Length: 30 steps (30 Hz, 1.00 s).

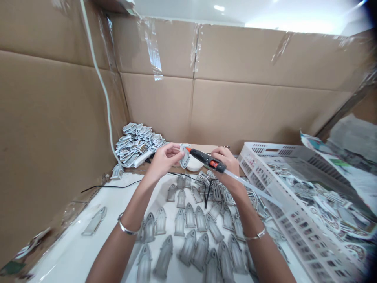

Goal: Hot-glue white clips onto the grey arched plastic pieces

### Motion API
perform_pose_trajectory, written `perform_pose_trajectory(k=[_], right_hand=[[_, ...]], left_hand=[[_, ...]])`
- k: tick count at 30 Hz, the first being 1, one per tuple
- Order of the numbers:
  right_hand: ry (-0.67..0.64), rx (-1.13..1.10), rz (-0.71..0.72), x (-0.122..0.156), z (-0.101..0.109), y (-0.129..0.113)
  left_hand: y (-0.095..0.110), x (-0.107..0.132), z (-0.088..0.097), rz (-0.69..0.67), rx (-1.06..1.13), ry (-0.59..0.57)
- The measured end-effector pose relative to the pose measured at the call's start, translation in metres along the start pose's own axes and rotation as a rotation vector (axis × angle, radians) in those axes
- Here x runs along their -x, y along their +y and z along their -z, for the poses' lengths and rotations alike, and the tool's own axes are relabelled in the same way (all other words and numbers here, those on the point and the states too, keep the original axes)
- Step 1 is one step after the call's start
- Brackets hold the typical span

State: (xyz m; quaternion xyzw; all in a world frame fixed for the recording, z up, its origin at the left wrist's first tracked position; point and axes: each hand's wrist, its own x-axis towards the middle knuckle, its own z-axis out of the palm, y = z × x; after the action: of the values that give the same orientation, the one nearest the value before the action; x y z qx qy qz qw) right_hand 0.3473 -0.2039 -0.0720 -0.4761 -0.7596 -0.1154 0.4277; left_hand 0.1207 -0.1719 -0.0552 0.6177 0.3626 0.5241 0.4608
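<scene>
Between the thumb and fingers of my left hand (165,159) is a small arch-shaped plastic piece (185,156), held upright. My right hand (227,162) grips a black and orange hot glue gun (206,159), its orange nozzle touching or very near the piece's face. A long translucent glue stick (253,188) sticks out of the gun's back end. Behind the gun sits a white bowl (194,163), partly hidden. Below my hands, many grey translucent arch-shaped pieces (180,222) lie spread on the white tabletop (118,200).
A heap of white and grey pieces (138,141) lies at the back left. On the right stands a white plastic basket (277,212) filled with flat parts. A black cord (114,186) crosses the table, and cardboard walls (159,102) enclose the back and left.
</scene>
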Motion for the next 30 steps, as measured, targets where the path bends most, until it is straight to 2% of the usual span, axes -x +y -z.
perform_pose_trajectory(k=[9, 14, 17, 20, 22, 25, 30], right_hand=[[0.047, 0.033, 0.005, 0.002, -0.007, -0.002], [0.064, 0.012, -0.180, -0.002, -0.007, 0.004], [-0.094, 0.147, -0.374, 0.000, -0.009, 0.021], [-0.392, 0.365, -0.616, 0.007, -0.018, 0.044], [-0.546, 0.477, -0.735, 0.014, -0.027, 0.058], [-0.626, 0.529, -0.813, 0.023, -0.039, 0.074], [-0.638, 0.556, -0.834, 0.031, -0.044, 0.087]], left_hand=[[0.000, 0.000, 0.001, 0.013, -0.005, 0.011], [-0.001, -0.003, 0.004, 0.033, -0.012, 0.014], [-0.003, -0.005, 0.005, 0.052, -0.012, 0.011], [-0.005, -0.006, 0.006, 0.067, -0.016, 0.003], [-0.007, -0.007, 0.006, 0.076, -0.015, 0.003], [-0.010, -0.008, 0.007, 0.098, -0.011, 0.017], [-0.025, -0.015, 0.011, 0.119, -0.049, 0.055]])
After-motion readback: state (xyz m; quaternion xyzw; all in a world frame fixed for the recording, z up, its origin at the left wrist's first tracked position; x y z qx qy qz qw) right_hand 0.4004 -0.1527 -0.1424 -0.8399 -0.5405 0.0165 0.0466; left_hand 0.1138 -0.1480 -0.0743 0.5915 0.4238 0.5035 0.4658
